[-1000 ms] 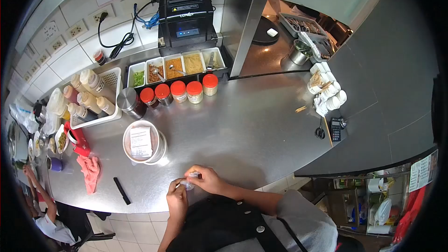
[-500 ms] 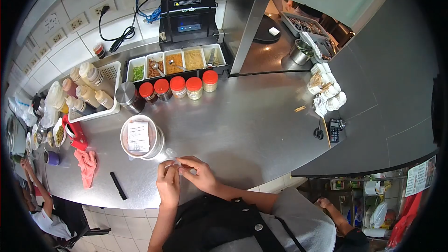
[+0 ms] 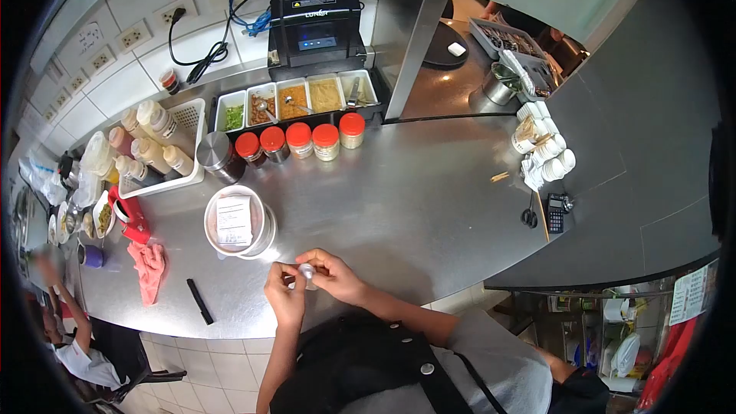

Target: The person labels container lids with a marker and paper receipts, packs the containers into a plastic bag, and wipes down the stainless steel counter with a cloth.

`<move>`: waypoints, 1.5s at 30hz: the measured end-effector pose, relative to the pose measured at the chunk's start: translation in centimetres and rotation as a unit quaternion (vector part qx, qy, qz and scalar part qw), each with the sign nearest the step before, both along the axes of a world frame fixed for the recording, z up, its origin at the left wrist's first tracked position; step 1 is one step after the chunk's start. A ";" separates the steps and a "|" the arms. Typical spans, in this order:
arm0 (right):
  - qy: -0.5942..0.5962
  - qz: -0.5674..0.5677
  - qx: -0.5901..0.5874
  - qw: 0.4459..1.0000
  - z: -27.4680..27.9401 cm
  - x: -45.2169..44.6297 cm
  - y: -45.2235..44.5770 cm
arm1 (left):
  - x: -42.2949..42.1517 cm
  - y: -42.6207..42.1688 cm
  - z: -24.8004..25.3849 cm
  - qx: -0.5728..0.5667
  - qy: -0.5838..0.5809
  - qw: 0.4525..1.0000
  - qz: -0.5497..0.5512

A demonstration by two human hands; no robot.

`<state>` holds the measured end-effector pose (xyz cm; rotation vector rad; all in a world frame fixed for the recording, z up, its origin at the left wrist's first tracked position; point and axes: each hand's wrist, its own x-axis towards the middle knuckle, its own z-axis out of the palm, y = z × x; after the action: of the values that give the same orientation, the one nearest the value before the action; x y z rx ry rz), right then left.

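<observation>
Both hands meet over the front edge of the steel counter (image 3: 399,207). Between them is a small, crumpled, see-through plastic bag (image 3: 307,270), partly hidden by the fingers. My left hand (image 3: 285,295) pinches it from the left with bent fingers. From the other side, the thumb and fingertips of my right hand (image 3: 337,277) close on it too. Just beyond the hands stands a round white tub (image 3: 264,241) with a printed paper slip (image 3: 234,221) lying on top.
Red-lidded jars (image 3: 300,140) line the back, before trays of toppings (image 3: 292,101) and a black printer (image 3: 316,19). Left are a basket of squeeze bottles (image 3: 198,138), a pink cloth (image 3: 147,270) and a black marker (image 3: 199,301). Scissors (image 3: 529,217) and a calculator (image 3: 554,218) lie right. Another person (image 3: 88,353) is far left.
The clear plastic, which stuck out beyond my fingertips toward the tub, is now gathered between my hands. The right hand has turned slightly, and the view has shifted a little.
</observation>
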<state>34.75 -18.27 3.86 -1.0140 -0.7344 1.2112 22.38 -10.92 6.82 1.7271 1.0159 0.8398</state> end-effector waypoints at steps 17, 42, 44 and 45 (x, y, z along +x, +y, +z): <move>-0.380 -0.125 0.048 0.915 4.1 -2.9 -0.3 | -2.6 0.5 -1.3 -0.123 -0.131 0.984 0.006; 0.106 -0.175 -0.033 0.978 4.3 0.0 -2.3 | 0.2 -1.3 2.7 0.034 0.020 0.975 -0.216; 0.104 -0.181 -0.014 0.978 4.3 0.5 -2.6 | 0.3 -1.5 2.9 0.029 0.012 0.973 -0.227; 0.101 -0.186 0.006 0.977 4.5 0.8 -2.7 | 0.4 -1.6 2.9 0.008 0.000 0.972 -0.236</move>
<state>35.60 -20.94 8.36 -0.9522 -0.3708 0.9631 22.74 -12.55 9.75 1.8763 0.5576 0.5403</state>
